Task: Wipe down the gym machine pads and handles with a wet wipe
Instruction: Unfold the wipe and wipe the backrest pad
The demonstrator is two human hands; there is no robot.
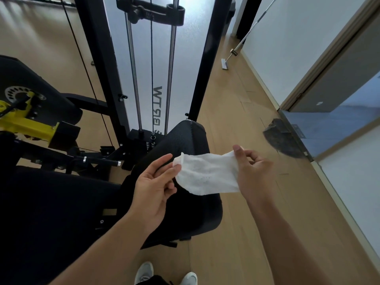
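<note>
A white wet wipe (206, 173) is stretched flat between both hands, with small dark specks on it. My left hand (155, 186) pinches its left corner with thumb and forefinger. My right hand (249, 171) pinches its right edge. Both hands hover above a black ribbed pad (185, 138) of the gym machine. A larger black pad (53, 212) lies to the left below my left forearm. A short black handle bar with chrome rings (100, 160) sticks out behind it.
The black machine frame with chrome guide rods (170, 64) and a cable rises ahead. A yellow bracket (26, 122) sits at the left. A flat mop (225, 63) leans on the right wall. A doorway with a grey mat (281, 138) opens at the right. Wooden floor runs between.
</note>
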